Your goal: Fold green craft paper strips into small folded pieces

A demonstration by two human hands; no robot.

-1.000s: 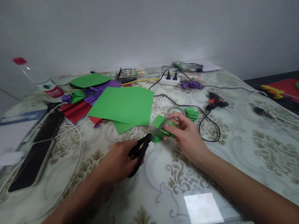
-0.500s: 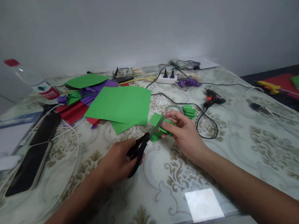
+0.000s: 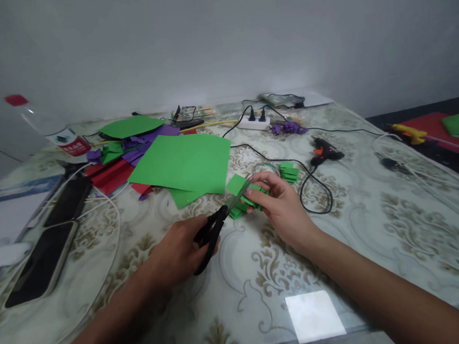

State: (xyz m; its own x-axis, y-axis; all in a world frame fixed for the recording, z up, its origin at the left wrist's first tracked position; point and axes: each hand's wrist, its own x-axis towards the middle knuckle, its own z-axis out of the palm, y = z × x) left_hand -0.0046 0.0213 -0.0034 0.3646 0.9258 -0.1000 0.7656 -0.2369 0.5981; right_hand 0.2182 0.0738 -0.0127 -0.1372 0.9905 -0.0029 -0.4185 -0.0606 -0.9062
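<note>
My left hand (image 3: 183,249) grips the black handles of a pair of scissors (image 3: 224,212), whose blades point up and right. The blades meet a small piece of green paper (image 3: 237,184) held by my right hand (image 3: 283,205). Its thumb and fingers pinch the paper near the blade tips. More green paper pieces (image 3: 237,211) show under the blades and beside the right fingertips; whether these are held or lying on the table I cannot tell. A large green paper sheet (image 3: 183,161) lies just beyond my left hand. Past my right hand sits a little stack of green strips (image 3: 289,172).
On the left are a phone (image 3: 42,264), a white cable, a bottle (image 3: 60,127) and red and purple paper (image 3: 110,175). A power strip (image 3: 253,122) stands at the back. To the right lies a black glue gun (image 3: 326,151) with its looped cord; a yellow glue gun (image 3: 412,133) is farther right.
The whole view has shifted slightly. Both hands keep almost the same pose, with the scissors still at the green paper.
</note>
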